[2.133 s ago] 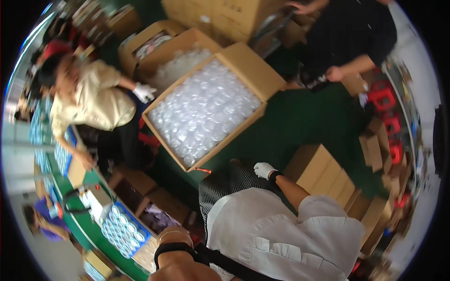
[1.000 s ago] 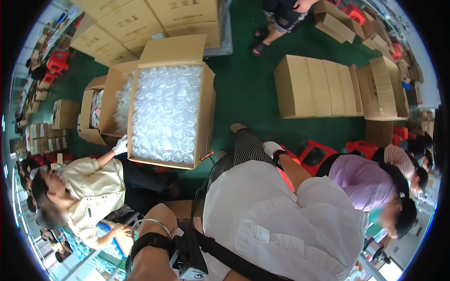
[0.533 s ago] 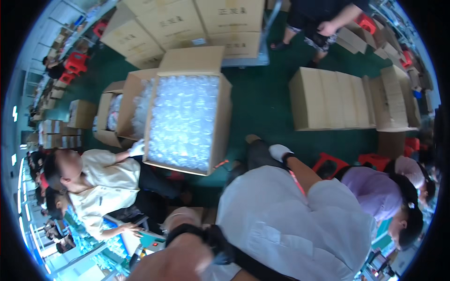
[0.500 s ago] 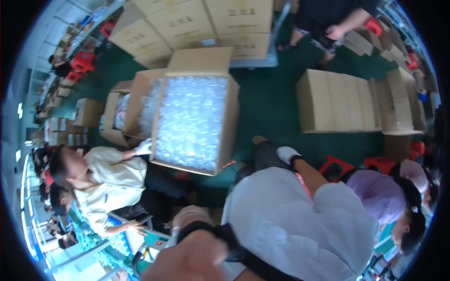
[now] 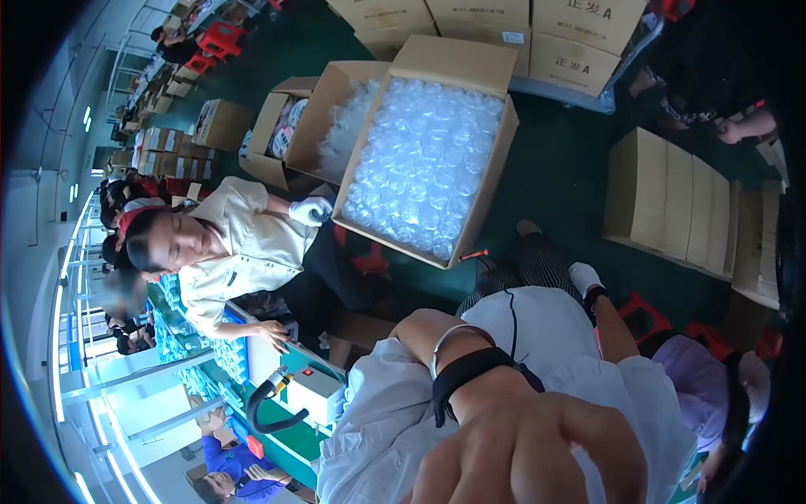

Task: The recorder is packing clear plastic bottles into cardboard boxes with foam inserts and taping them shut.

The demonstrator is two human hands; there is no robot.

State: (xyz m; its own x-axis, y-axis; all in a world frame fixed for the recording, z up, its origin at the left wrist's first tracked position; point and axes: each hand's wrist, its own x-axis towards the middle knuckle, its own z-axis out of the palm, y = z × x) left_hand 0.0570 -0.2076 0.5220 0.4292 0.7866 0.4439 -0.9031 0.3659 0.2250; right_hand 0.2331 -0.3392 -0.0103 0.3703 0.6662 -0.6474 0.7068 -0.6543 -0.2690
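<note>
My left hand (image 5: 529,449), bare, with a black band and a bracelet at the wrist, is raised close up at the lower edge. Its fingertips are cut off or hidden; something white shows beside the thumb. My right hand (image 5: 585,277), in a white glove, hangs beside my dark striped trousers. Its fingers are too small to read. In front of me stands an open cardboard box (image 5: 491,197) filled with rows of clear plastic cups or domes (image 5: 424,164). A slim orange thing (image 5: 473,254) is at its near corner. No hand of mine touches the box.
A co-worker (image 5: 243,244) in a cream shirt, one hand gloved, sits left of the box. Another open carton (image 5: 315,126) with clear plastic adjoins it. Stacked cartons (image 5: 571,63) stand behind on a cart, more cartons (image 5: 672,202) at right. A bench holds a control box (image 5: 315,395).
The view has swung, so the box and co-worker sit further right and tilted. My left hand shows larger and further right. The co-worker's gloved hand has come away from the box.
</note>
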